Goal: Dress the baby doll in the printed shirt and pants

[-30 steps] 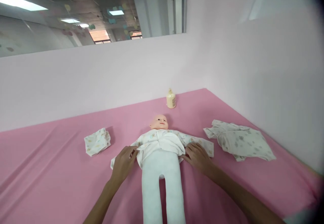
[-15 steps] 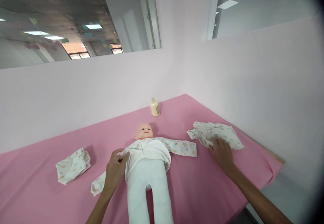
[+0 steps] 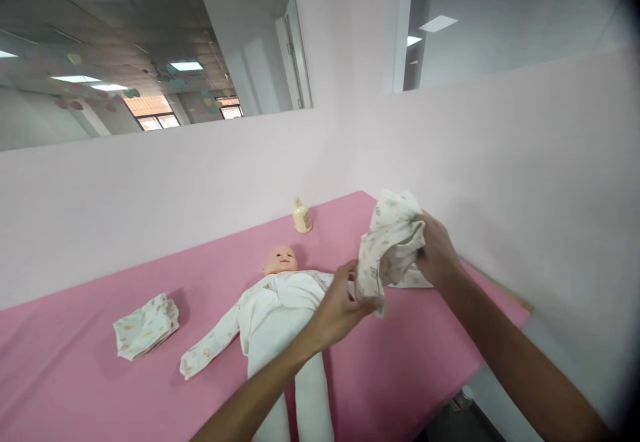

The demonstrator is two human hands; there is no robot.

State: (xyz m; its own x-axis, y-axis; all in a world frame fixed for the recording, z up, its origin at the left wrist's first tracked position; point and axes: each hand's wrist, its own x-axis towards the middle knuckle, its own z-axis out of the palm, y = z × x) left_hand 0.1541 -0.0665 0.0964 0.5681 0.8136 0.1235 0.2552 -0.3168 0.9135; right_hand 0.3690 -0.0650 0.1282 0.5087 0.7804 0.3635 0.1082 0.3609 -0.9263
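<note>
Both hands lifting small white printed cloth garment [image 3: 387,249] above pink desk [image 3: 425,355], right of frame centre. Right hand [image 3: 436,250] gripping upper bunch, left hand [image 3: 343,307] pinching lower hem. Garment looking light, limp, draping; edges seeming best to grip.

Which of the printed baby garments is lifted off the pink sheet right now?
The bunched printed garment held up between both hands, right of the doll. The folded one lies flat on the sheet far left; the third is worn by the doll.
</note>
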